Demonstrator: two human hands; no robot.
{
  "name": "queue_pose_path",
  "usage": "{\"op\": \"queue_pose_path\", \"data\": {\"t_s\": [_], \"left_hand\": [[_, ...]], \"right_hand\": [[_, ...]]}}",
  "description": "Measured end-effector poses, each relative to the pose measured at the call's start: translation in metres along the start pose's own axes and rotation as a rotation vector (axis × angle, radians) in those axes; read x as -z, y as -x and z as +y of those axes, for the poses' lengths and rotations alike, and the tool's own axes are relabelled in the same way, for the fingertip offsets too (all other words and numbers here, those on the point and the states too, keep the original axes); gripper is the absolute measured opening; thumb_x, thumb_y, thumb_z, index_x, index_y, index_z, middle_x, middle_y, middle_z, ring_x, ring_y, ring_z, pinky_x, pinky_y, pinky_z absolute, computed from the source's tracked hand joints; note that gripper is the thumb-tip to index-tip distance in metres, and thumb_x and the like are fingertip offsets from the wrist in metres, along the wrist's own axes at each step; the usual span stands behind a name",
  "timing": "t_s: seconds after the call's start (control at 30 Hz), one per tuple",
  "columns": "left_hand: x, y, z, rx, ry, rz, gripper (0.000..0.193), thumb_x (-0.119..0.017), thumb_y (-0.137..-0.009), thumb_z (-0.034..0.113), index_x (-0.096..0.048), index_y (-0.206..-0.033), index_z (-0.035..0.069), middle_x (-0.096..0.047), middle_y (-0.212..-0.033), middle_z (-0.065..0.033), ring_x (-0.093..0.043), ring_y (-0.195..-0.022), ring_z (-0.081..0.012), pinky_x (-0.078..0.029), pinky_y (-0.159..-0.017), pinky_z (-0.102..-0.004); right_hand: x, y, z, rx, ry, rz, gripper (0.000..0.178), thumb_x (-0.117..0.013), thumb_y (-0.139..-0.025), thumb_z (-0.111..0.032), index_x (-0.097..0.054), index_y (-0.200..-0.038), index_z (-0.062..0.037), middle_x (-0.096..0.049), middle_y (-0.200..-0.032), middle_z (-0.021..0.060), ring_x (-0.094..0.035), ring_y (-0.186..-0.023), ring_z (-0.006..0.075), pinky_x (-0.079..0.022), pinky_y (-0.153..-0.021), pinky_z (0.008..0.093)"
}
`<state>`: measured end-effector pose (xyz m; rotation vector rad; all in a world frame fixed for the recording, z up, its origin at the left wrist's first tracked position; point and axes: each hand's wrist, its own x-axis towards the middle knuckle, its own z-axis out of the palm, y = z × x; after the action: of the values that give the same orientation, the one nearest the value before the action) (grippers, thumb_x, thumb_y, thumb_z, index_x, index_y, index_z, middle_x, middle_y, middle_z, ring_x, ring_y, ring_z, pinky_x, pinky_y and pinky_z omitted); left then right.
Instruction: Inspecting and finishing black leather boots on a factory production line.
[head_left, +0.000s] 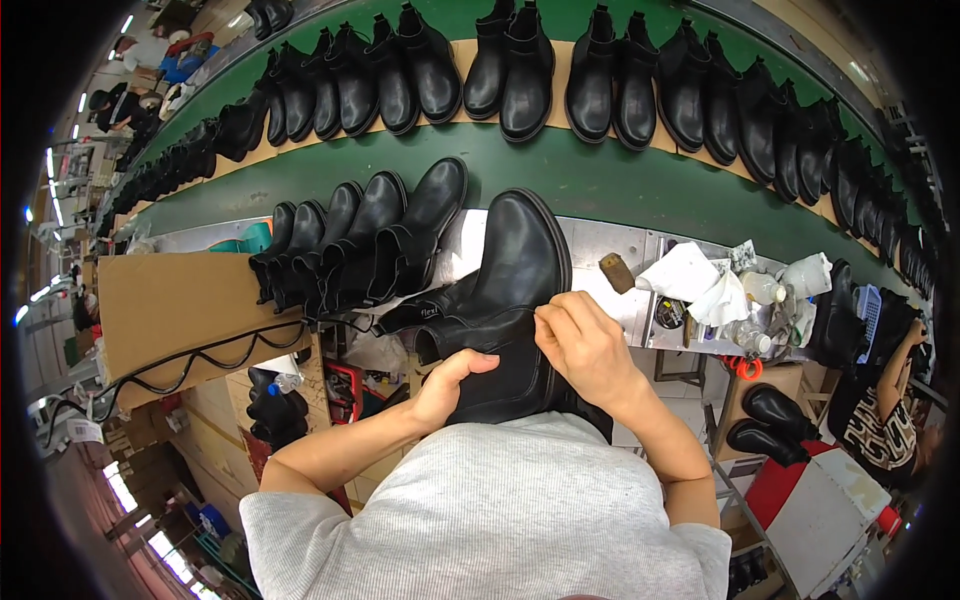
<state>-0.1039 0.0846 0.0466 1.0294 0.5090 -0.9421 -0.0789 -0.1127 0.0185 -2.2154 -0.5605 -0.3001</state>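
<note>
A black ankle boot (497,378) lies on its side against my front, its sole edge toward the right. My left hand (450,388) grips it from the left, thumb laid along the shaft and the fingers hidden beneath. On the right edge of the boot, my right hand (585,345) is closed in a pinch, fingertips by the seam near the sole. Whatever is between those fingertips is too small to make out. Just beyond stands another black boot (522,245), toe pointing away from me, partly covered by the held one.
Several black boots (385,215) stand at the left on the metal bench. A long row of boots (525,80) lines the green conveyor belt (620,180). Brown block (617,272), white papers (680,270) and bottles (763,288) lie right. A cardboard sheet (180,300) is left; a co-worker's arm (895,375) shows far right.
</note>
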Motion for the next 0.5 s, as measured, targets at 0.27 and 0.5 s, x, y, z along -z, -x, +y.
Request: {"op": "queue_pose_path", "data": {"t_s": [0.27,0.5], "left_hand": [[0.0,-0.004,-0.006,-0.024,-0.035,0.017,0.034,-0.042,-0.088,0.022,-0.059,-0.107,-0.001,-0.058,-0.111,-0.006,-0.05,-0.105,-0.0132,-0.035,-0.097,-0.0283],[0.003,-0.007,-0.008,-0.017,0.003,-0.016,0.034,-0.042,-0.088,0.021,-0.059,-0.108,0.0,-0.058,-0.112,-0.0065,-0.05,-0.105,-0.0135,-0.034,-0.098,-0.0285]], "right_hand": [[-0.01,0.01,0.002,-0.031,-0.057,0.127,0.015,-0.062,-0.067,0.008,-0.055,-0.079,0.0034,-0.055,-0.076,0.0111,-0.056,-0.063,0.022,-0.048,-0.056,0.0312],[0.007,0.019,0.011,-0.474,-0.665,0.143,0.011,-0.056,-0.073,0.009,-0.052,-0.08,0.002,-0.053,-0.084,0.0069,-0.052,-0.064,0.009,-0.043,-0.056,0.0201]]}}
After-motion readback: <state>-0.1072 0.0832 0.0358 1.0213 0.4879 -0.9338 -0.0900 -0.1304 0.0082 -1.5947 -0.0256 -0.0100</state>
